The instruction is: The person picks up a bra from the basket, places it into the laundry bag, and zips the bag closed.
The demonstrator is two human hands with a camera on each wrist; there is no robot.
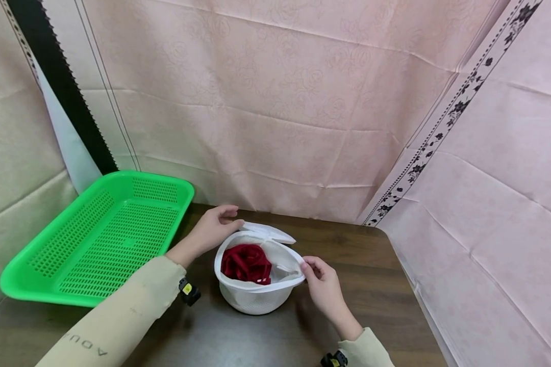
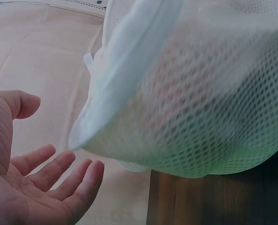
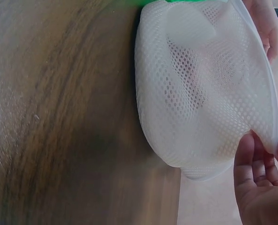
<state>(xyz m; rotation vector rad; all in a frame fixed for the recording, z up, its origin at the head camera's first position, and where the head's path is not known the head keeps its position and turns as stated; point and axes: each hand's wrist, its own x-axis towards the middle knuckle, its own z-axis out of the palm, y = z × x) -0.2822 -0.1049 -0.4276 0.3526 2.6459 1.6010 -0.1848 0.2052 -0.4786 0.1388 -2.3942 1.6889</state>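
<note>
A white mesh laundry bag [image 1: 256, 298] stands on the table with its mouth unzipped and its lid flap [image 1: 270, 233] folded back. Inside lies a crumpled dark red cloth [image 1: 245, 262], its shape partly hidden by the bag wall. My right hand [image 1: 323, 288] pinches the right side of the rim; the right wrist view shows thumb and fingers [image 3: 258, 164] on the mesh edge. At the bag's back left is my left hand [image 1: 213, 227]. In the left wrist view that hand [image 2: 40, 173] has its thumb and fingers spread apart, beside the bag's pale border [image 2: 125, 75].
A large green plastic basket [image 1: 183, 204] sits on the left of the brown wooden table [image 1: 362, 285], close to my left forearm. Pale patterned cloth [image 1: 257, 102] hangs behind and along both sides.
</note>
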